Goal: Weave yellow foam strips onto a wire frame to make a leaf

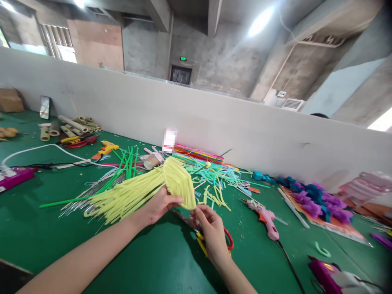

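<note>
A fan of pale yellow pipe cleaners (179,179) is bent over at the top into a flat, close-packed panel, with the long loose ends trailing left. My left hand (162,204) is closed on its lower edge, thumb in front and the other fingers mostly hidden behind. At the panel's lower right corner, my right hand (210,228) pinches the tip of the pipe cleaners between thumb and fingers. Scissors (229,239) with red and yellow handles lie on the table, partly covered by my right hand.
A pink glue gun (268,220) lies to the right, its cord running forward. Green pipe cleaners (130,163) and a paper cup (151,160) are behind. Purple and blue fuzzy pieces (315,198) lie far right. A white partition (245,130) borders the green table (147,261).
</note>
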### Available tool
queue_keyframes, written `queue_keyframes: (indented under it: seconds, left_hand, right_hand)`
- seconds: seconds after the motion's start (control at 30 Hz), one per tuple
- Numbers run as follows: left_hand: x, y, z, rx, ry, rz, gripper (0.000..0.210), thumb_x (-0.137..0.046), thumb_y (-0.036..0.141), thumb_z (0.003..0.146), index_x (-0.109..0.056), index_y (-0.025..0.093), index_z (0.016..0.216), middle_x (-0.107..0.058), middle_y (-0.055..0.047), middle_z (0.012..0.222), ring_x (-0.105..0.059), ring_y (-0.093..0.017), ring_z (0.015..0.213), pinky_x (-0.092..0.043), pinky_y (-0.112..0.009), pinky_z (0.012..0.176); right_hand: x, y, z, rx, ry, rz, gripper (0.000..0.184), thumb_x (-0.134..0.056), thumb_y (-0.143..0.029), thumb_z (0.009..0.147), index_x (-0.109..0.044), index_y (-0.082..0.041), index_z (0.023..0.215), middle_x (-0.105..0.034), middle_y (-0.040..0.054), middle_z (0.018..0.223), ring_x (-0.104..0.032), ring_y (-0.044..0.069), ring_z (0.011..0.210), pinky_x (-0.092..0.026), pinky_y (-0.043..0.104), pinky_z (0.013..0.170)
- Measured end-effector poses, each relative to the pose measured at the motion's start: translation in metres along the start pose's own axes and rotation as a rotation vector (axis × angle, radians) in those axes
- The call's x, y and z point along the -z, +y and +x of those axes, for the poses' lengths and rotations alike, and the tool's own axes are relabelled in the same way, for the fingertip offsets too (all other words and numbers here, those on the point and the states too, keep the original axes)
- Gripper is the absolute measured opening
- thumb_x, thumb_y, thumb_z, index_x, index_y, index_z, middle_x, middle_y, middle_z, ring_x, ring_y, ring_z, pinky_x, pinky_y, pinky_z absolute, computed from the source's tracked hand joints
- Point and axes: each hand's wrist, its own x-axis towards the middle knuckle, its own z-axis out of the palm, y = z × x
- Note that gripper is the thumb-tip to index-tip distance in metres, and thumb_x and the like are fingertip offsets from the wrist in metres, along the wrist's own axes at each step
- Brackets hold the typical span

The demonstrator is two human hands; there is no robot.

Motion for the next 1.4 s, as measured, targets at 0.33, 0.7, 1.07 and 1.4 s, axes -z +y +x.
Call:
queue_keyframes:
  seconds: [0.33, 0.7, 1.07, 1.4]
  left_hand:
    - [-0.0034, 0.0016, -0.0037, 0.041, -0.020, 0.057, 0.040, -0.076, 0.014, 0.063, -0.065, 0.016, 0.101, -0.071, -0.008, 0.101, -0.066, -0.027, 0.096, -0.053, -0.035, 0.083]
    - [-0.0029, -0.0001, -0.0043, 0.033, -0.032, 0.013, 0.035, -0.076, 0.019, 0.066, -0.069, 0.016, 0.101, -0.072, -0.008, 0.104, -0.066, -0.027, 0.098, -0.051, -0.038, 0.089]
    - [-0.0037, 0.0012, -0.0059, 0.025, -0.117, 0.039, 0.033, -0.074, 0.021, 0.071, -0.071, 0.015, 0.102, -0.073, -0.008, 0.103, -0.066, -0.026, 0.096, -0.050, -0.039, 0.091]
    - [-0.0054, 0.0004, -0.0059, 0.008, -0.040, 0.020, 0.036, -0.076, 0.022, 0.068, -0.070, 0.015, 0.103, -0.072, -0.008, 0.105, -0.066, -0.026, 0.098, -0.051, -0.037, 0.089]
  right_hand:
    - [0.0036, 0.0020, -0.0002, 0.056, 0.003, -0.023, 0.023, -0.069, -0.040, 0.077, -0.061, -0.017, 0.078, -0.063, -0.0013, 0.066, -0.054, 0.012, 0.059, -0.041, 0.021, 0.056]
    - [0.0055, 0.0015, 0.0000, 0.037, 0.012, 0.012, 0.023, -0.066, -0.041, 0.080, -0.061, -0.018, 0.082, -0.062, -0.0012, 0.068, -0.054, 0.012, 0.060, -0.042, 0.021, 0.057]
    - [0.0046, 0.0009, -0.0002, 0.081, 0.000, -0.071, 0.027, -0.064, -0.044, 0.081, -0.059, -0.018, 0.077, -0.058, -0.0015, 0.062, -0.049, 0.012, 0.056, -0.040, 0.022, 0.052]
    - [0.0036, 0.0002, 0.0000, 0.045, -0.008, -0.022, 0.027, -0.063, -0.045, 0.081, -0.058, -0.018, 0.079, -0.058, -0.0022, 0.065, -0.049, 0.010, 0.053, -0.040, 0.022, 0.052]
